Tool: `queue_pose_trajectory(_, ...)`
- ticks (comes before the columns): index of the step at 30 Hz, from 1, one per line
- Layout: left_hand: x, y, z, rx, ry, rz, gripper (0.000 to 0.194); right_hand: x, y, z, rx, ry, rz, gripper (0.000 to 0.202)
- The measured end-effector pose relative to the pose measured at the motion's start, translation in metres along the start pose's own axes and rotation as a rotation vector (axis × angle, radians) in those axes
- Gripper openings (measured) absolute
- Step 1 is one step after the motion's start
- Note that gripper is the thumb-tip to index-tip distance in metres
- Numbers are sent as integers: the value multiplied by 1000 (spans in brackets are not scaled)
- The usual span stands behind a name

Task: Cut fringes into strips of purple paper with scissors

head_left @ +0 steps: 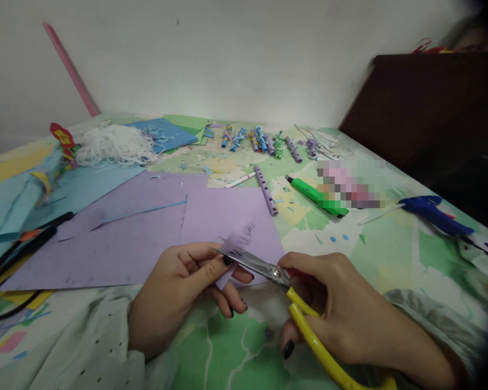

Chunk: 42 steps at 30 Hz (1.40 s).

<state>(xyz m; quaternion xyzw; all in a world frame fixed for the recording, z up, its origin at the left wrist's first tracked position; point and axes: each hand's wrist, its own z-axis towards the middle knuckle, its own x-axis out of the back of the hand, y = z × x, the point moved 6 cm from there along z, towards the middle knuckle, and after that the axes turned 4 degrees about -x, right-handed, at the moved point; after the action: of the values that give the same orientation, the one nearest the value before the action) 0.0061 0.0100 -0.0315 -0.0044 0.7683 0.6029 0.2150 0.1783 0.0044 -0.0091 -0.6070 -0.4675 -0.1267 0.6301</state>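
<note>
My left hand (187, 287) pinches a small purple paper strip (226, 275) between thumb and fingers, near the middle front. The strip's upper part is cut into a fringe that curls up and to the right. Yellow-handled scissors (264, 266) are gripped in my right hand (337, 306), their blades pointing left across the fringed paper, close to my left thumb. Beneath and behind the hands lies a light purple sheet (228, 211), partly over a larger purple sheet (146, 249).
A dotted purple paper tube (265, 189) and a green cutter (317, 196) lie beyond my hands. White string (116, 145) is heaped back left. Several small paper rolls line the back. A blue glue gun (435, 215) is at right, black-handled scissors (28, 249) at left.
</note>
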Motion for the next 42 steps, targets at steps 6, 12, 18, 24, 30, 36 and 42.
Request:
queue_pose_trajectory(6, 1, 0, 1, -21, -7, 20, 18, 1, -1, -1, 5, 8, 5, 38)
queue_pose_trajectory(12, 1, -2, 2, -6, -20, 21, 20, 1, -4, -1, 28, 31, 3, 39)
queue_pose_trajectory(18, -1, 2, 0, -16, -15, -9, 18, 0, -2, 1, 18, 13, 30, 38)
queue_pose_trajectory(24, 0, 0, 3, -7, -23, -8, 18, -1, 2, 0, -18, 4, 50, 40)
queue_pose_trajectory(30, 1, -2, 2, -28, -23, -18, 19, -1, 3, 0, -26, 22, 51, 42)
queue_pose_trajectory(36, 3, -4, 0, -26, -26, -16, 19, -1, 2, 2, -22, 9, 70, 41)
queue_pose_trajectory(42, 1, -5, 1, -21, -28, -27, 17, -3, 1, 1, -20, 1, 26, 30)
